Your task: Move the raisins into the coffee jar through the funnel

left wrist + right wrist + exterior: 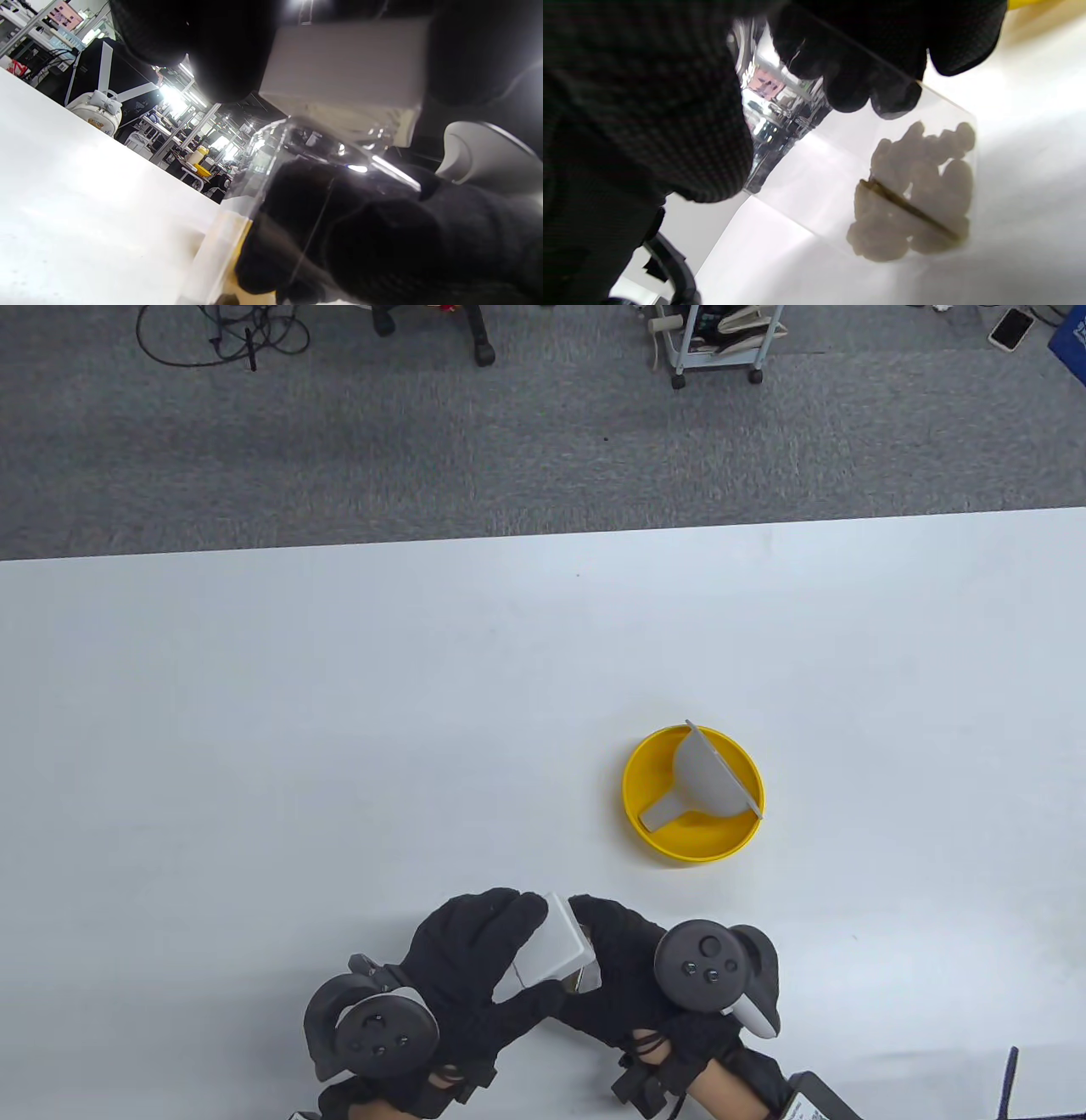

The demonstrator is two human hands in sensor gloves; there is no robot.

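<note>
A clear square jar (271,169) with a white lid (556,946) stands near the table's front edge, between both hands. My left hand (513,954) grips the lid (348,63) from the left. My right hand (598,963) grips the jar body from the right. In the right wrist view, a clump of pale raisins (916,190) lies in the jar's bottom (840,178). A grey funnel (700,772) lies on its side in a yellow bowl (679,848), further back and to the right of the hands.
The white table (254,729) ends at a far edge, with grey carpet beyond. A thin black object (1010,1073) stands at the table's front right corner. A wheeled cart (717,343) and cables sit on the floor far back.
</note>
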